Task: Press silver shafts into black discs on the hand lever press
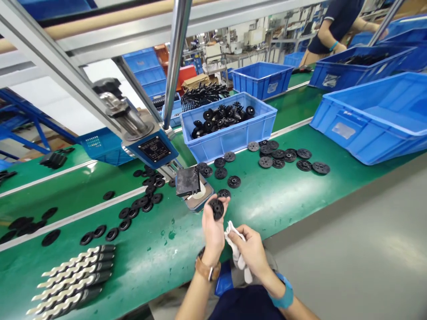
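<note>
My left hand (213, 235), with a brown-strapped watch at its wrist, is closed around a black round plastic disc (217, 210) that faces up toward me. Close beside it, my right hand (253, 251) pinches a white cloth glove (235, 238), whose limp fingers hang below. A teal band circles the right wrist. Just beyond the left fingertips another black disc (223, 194) lies on the green table (280, 200). The base of a blue bench press (196, 202) stands directly behind my left hand.
A light blue bin (230, 135) holds black wheel-like parts. Loose discs (278, 153) lie right of it, black rings (125, 218) to the left. Striped black-and-white parts (75, 278) sit front left. A large blue bin (373, 120) stands right. A person (336, 31) works behind bins.
</note>
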A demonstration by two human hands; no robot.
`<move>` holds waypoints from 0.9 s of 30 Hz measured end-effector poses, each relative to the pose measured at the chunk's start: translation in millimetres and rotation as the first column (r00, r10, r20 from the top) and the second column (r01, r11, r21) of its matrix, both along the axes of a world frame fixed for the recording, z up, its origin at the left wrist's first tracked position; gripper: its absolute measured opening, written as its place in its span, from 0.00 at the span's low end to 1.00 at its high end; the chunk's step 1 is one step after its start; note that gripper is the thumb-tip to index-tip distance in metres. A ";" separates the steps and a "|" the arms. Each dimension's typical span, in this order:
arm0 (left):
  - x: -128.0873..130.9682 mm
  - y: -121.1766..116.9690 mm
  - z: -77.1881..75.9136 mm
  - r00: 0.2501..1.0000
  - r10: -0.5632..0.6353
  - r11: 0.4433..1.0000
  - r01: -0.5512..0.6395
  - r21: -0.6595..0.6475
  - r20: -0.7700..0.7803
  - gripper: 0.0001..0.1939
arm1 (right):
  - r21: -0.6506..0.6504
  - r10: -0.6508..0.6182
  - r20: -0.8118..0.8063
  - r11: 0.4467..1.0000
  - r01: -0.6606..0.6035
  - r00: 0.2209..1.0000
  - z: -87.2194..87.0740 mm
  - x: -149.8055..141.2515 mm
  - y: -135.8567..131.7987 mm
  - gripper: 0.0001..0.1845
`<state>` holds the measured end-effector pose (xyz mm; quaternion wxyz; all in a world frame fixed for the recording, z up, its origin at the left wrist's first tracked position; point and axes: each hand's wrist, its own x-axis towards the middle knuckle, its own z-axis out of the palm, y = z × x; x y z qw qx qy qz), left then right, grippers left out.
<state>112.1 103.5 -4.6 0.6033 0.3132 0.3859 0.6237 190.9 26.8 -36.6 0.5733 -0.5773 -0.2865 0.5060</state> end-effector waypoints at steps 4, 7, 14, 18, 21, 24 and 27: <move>31.4 77.2 13.4 0.988 -0.152 0.965 0.141 -0.219 -0.032 0.18 | 0.001 -0.097 0.070 0.995 0.097 0.993 -2.8 20.5 4.4 0.24; 44.9 120.2 14.0 0.979 -0.156 0.972 0.129 -0.198 -0.132 0.16 | 0.015 -0.112 0.096 0.994 0.111 0.989 -3.4 28.5 8.7 0.25; 16.5 110.0 0.8 0.856 -0.075 0.995 0.098 0.018 -0.512 0.16 | 0.046 -0.093 0.092 0.995 0.090 0.991 -7.7 29.7 10.7 0.25; 13.3 88.3 -6.5 0.713 -0.098 0.971 0.222 0.090 -0.694 0.22 | 0.062 -0.109 0.072 0.993 0.104 0.991 -9.7 28.7 16.1 0.24; 31.6 91.9 -9.1 0.614 -0.085 0.953 0.280 0.115 -0.785 0.25 | 0.079 -0.152 0.066 0.986 0.147 0.986 -10.8 28.3 19.5 0.25; 53.6 103.7 -10.2 0.538 -0.080 0.953 0.288 0.093 -0.839 0.26 | 0.096 -0.199 0.056 0.977 0.193 0.978 -11.8 28.3 19.6 0.26; 65.9 112.6 -10.4 0.500 -0.098 0.962 0.268 0.046 -0.860 0.22 | 0.104 -0.232 0.035 0.968 0.228 0.972 -12.0 28.5 18.1 0.26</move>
